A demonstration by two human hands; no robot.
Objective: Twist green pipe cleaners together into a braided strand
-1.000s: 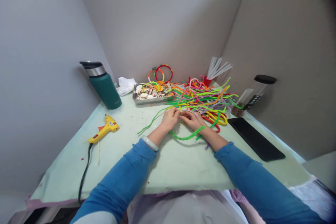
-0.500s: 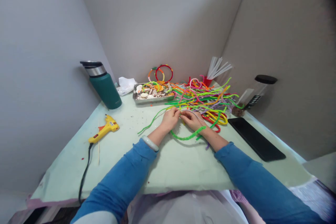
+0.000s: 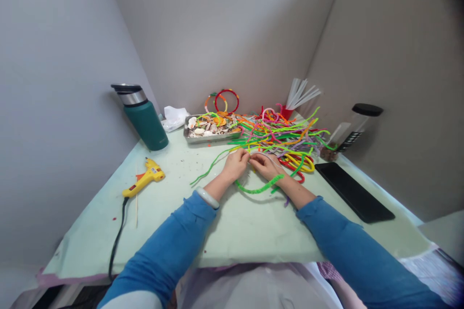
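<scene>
My left hand (image 3: 236,164) is closed in a pinch, its fingertips almost meeting those of my right hand (image 3: 266,165), which is pinched too. Between them they hold a thin hoop, partly wrapped in fuzzy green pipe cleaner (image 3: 258,190). The wrapped stretch curves below the hands toward my right wrist, and a bare white stretch (image 3: 272,160) arcs over the back of my right hand. What exactly lies between the fingertips is hidden. A loose green pipe cleaner (image 3: 208,170) lies left of my left hand.
Behind my hands spreads a pile of coloured pipe cleaners (image 3: 279,130), beside a metal tray (image 3: 212,140) of shells. Two wrapped hoops (image 3: 227,90) lean behind it. At left are a yellow glue gun (image 3: 145,179) and a green bottle (image 3: 147,125); at right, a black phone (image 3: 353,192) and clear bottle (image 3: 357,125).
</scene>
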